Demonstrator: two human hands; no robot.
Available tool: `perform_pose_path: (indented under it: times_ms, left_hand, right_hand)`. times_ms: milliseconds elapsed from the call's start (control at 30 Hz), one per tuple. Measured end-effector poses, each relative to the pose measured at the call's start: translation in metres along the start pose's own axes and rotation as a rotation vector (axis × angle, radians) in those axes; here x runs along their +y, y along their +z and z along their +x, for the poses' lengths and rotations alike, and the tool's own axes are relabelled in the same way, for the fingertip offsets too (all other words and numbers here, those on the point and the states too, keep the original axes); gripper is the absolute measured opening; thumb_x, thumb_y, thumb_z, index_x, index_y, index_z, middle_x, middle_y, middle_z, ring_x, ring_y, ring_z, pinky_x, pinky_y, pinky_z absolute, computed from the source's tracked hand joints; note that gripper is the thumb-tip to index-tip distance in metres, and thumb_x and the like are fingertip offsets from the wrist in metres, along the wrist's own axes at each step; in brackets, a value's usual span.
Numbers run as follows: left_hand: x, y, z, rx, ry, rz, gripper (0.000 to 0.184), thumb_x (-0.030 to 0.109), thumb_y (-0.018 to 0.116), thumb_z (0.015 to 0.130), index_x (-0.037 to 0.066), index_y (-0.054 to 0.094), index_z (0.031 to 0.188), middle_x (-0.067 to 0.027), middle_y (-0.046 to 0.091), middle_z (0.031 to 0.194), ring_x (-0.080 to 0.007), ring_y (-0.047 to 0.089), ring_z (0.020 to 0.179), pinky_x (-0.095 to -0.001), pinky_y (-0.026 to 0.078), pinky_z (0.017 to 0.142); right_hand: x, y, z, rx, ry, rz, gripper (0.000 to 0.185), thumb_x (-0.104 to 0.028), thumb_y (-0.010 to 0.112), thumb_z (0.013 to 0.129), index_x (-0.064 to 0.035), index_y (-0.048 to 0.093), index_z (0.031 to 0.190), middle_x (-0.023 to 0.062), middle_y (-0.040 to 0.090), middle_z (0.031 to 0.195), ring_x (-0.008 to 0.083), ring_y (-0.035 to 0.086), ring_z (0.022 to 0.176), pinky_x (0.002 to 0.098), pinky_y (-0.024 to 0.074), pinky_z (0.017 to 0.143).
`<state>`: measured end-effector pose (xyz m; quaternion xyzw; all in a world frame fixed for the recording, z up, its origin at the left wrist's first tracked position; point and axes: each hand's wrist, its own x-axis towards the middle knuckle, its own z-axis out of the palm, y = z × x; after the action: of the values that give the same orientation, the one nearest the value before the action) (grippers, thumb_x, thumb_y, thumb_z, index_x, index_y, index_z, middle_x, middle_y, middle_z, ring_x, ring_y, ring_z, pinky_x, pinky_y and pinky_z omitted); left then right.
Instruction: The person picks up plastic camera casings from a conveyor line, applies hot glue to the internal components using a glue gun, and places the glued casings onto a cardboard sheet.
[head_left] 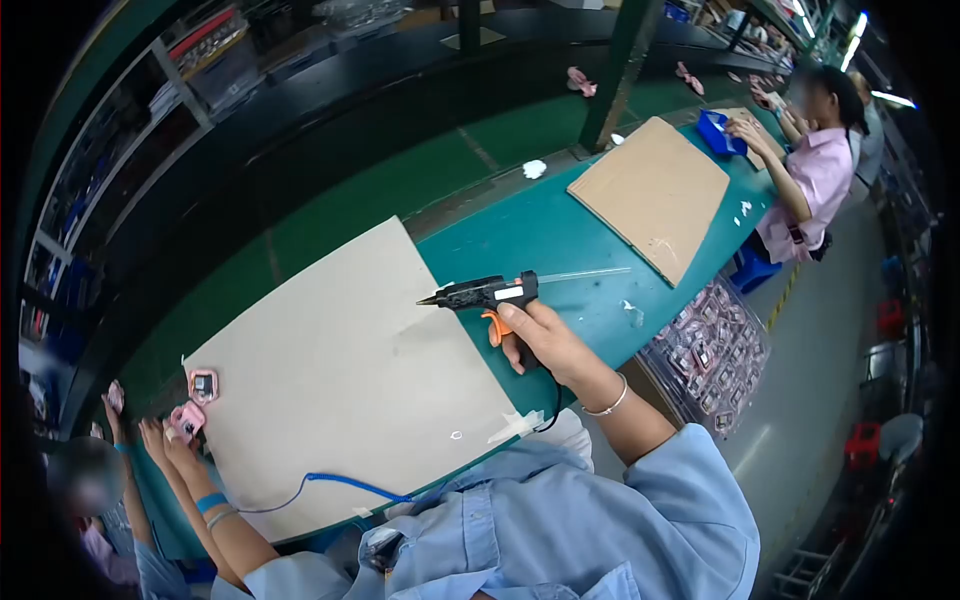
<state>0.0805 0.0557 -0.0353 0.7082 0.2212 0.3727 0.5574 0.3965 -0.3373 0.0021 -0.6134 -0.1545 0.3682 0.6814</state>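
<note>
My right hand (535,335) is wrapped round the handle of a black hot glue gun (490,293) with an orange trigger. Its nozzle points left over the pale board (350,370), and a clear glue stick (590,273) sticks out of its back. At the board's left edge, my left hand (178,445) has its fingers closed on a small pink case (187,421). Just above it, a second pink case (203,386) with a dark square in the middle lies on the board's corner. Finer detail of the held case is hidden by fingers.
A coiled blue cord (355,487) runs from my left wrist across the board's near edge. Brown cardboard (655,195) lies on the green table (490,245). A box of pink pieces (705,355) stands below at right. A co-worker (815,175) sits beyond, near a blue bin (720,135).
</note>
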Motion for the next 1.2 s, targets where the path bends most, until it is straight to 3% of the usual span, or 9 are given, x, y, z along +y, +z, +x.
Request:
perform_pose_path:
  times_ms: [233,333,433,633,800,833,967,1033,1200]
  left_hand:
    - [0.002,0.023,0.003,-0.068,0.342,0.301,0.028,0.012,0.053,0.085,0.005,0.059,0.111,-0.0127,0.057,0.113,-0.0247,0.055,0.097,-0.0305,0.043,0.080]
    - [0.012,0.039,0.041,0.172,0.376,0.649,0.029,0.008,0.054,0.083,0.005,0.058,0.111,-0.0132,0.055,0.115,-0.0266,0.053,0.102,-0.0325,0.042,0.086]
    - [0.016,0.021,0.006,0.391,0.286,1.042,0.030,0.004,0.055,0.081,0.005,0.058,0.111,-0.0138,0.054,0.118,-0.0285,0.051,0.107,-0.0345,0.040,0.093]
    - [0.013,0.124,0.007,-0.102,0.310,0.930,0.026,0.007,0.058,0.082,0.007,0.060,0.108,-0.0103,0.054,0.118,-0.0283,0.050,0.110,-0.0370,0.039,0.095]
    - [-0.003,0.091,0.042,0.009,0.295,0.867,0.016,0.003,0.056,0.080,0.005,0.065,0.093,-0.0084,0.062,0.094,-0.0268,0.056,0.089,-0.0345,0.045,0.082]
    - [0.003,0.076,0.053,0.094,0.249,0.881,0.015,0.003,0.057,0.076,0.007,0.066,0.087,-0.0074,0.062,0.085,-0.0288,0.056,0.082,-0.0358,0.045,0.080]
    - [-0.017,-0.019,0.100,0.360,-0.075,1.206,0.015,0.008,0.056,0.077,0.012,0.068,0.084,-0.0085,0.064,0.090,-0.0306,0.059,0.083,-0.0392,0.047,0.075]
    - [-0.010,-0.058,0.110,0.418,-0.383,1.310,0.016,0.012,0.055,0.079,0.014,0.069,0.086,-0.0079,0.065,0.095,-0.0312,0.059,0.090,-0.0402,0.048,0.077]
    - [-0.028,-0.125,0.115,0.379,-0.718,1.592,0.024,0.016,0.051,0.085,0.010,0.067,0.101,-0.0092,0.062,0.111,-0.0307,0.054,0.105,-0.0454,0.042,0.085]
  right_hand:
    - [0.000,-0.030,0.001,0.060,-0.052,0.088,0.032,-0.030,0.046,0.096,0.0000,0.054,0.087,0.0066,0.054,0.061,0.0114,0.046,0.045,0.0229,0.0397,0.042]
    - [0.004,-0.048,0.002,0.120,-0.033,0.049,0.040,-0.034,0.045,0.096,-0.0013,0.059,0.078,0.0043,0.049,0.053,0.0110,0.042,0.042,0.0230,0.0367,0.038]
    - [0.009,-0.047,0.004,0.251,-0.066,0.176,0.036,-0.032,0.042,0.097,-0.0008,0.057,0.091,0.0044,0.055,0.066,0.0079,0.043,0.044,0.0209,0.0356,0.036]
    - [0.016,-0.051,0.005,0.169,-0.102,0.211,0.032,-0.032,0.044,0.097,-0.0018,0.053,0.104,0.0043,0.058,0.078,0.0063,0.043,0.047,0.0192,0.0366,0.036]
    - [0.022,-0.053,0.007,0.202,-0.123,0.168,0.032,-0.032,0.044,0.097,-0.0021,0.053,0.106,0.0040,0.057,0.078,0.0059,0.043,0.047,0.0185,0.0364,0.036]
    - [0.023,-0.054,0.008,0.203,-0.124,0.158,0.032,-0.032,0.044,0.098,-0.0024,0.053,0.107,0.0038,0.057,0.078,0.0057,0.043,0.048,0.0181,0.0360,0.036]
    - [0.024,-0.052,0.008,0.229,-0.127,0.146,0.033,-0.032,0.044,0.098,-0.0027,0.052,0.109,0.0036,0.057,0.079,0.0053,0.042,0.048,0.0175,0.0354,0.036]
    - [0.024,-0.052,0.008,0.252,-0.125,0.154,0.033,-0.033,0.044,0.097,-0.0021,0.053,0.107,0.0040,0.057,0.078,0.0059,0.043,0.046,0.0180,0.0357,0.035]
    - [0.025,-0.051,0.008,0.279,-0.123,0.141,0.034,-0.033,0.044,0.098,-0.0026,0.053,0.110,0.0036,0.057,0.079,0.0050,0.042,0.047,0.0176,0.0344,0.035]
